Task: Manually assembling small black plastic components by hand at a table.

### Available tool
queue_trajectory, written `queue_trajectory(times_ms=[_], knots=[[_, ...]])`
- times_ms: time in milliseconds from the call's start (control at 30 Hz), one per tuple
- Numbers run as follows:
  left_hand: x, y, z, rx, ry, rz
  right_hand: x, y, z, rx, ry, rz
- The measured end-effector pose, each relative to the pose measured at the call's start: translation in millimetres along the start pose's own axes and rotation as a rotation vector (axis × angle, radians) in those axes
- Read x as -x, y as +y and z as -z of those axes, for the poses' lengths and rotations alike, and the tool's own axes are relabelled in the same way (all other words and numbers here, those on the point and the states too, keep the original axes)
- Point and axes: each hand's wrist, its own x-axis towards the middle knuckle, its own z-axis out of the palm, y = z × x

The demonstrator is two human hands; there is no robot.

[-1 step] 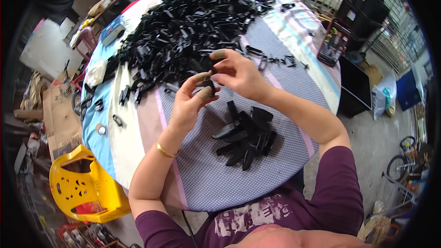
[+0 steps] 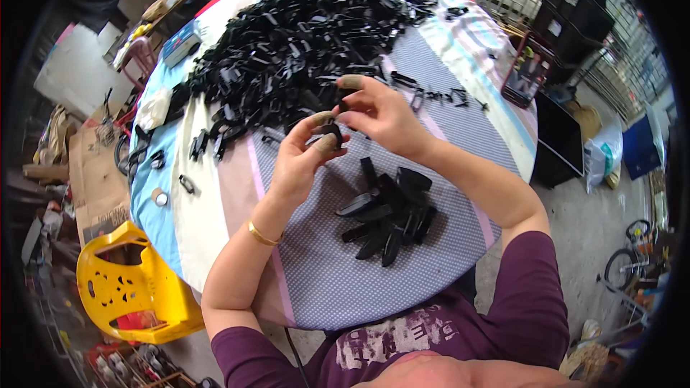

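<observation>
Above the table, my left hand [image 2: 298, 165] is closed, pinching a small black plastic piece [image 2: 332, 130] between thumb and fingers. My right hand [image 2: 384, 118] meets it from the right, its fingertips closed on a dark part right beside that piece; whether the two are joined I cannot tell. Tan covers wrap some fingertips of both hands. Beyond them spreads a large heap of small black plastic pieces [image 2: 309, 36]. Closer to my body lies a small pile of longer, smooth black pieces [image 2: 388, 208].
The round table [image 2: 374, 294] wears a striped and patterned cloth. A phone-like device [image 2: 528, 68] stands at its right edge, and a blue box [image 2: 181, 44] at the far left. A yellow chair [image 2: 169, 302] is at the left, a black bin [image 2: 560, 140] at the right.
</observation>
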Motion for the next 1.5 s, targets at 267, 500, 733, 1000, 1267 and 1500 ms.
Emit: queue_trajectory(times_ms=[267,500,733,1000,1267,1500], knots=[[-2,-7,4,-0.039,0.05,-0.079,6,2,7,-0.242,-0.213,-0.115],[4,-3,-3,-0.138,0.121,-0.089,12,-3,6,-0.01,-0.172,-0.15],[6,1,-6,-0.2,0.14,-0.08,18,1,-4,-0.049,-0.129,-0.133],[11,-6,-18,-0.087,0.182,-0.114,19,11,-9,0.507,0.06,0.51],[6,3,-1,0.103,0.065,-0.087,24,-2,-9,0.376,-0.034,0.146],[9,12,-2,-0.113,-0.06,-0.16,29,1,-10,0.498,-0.118,0.309]])
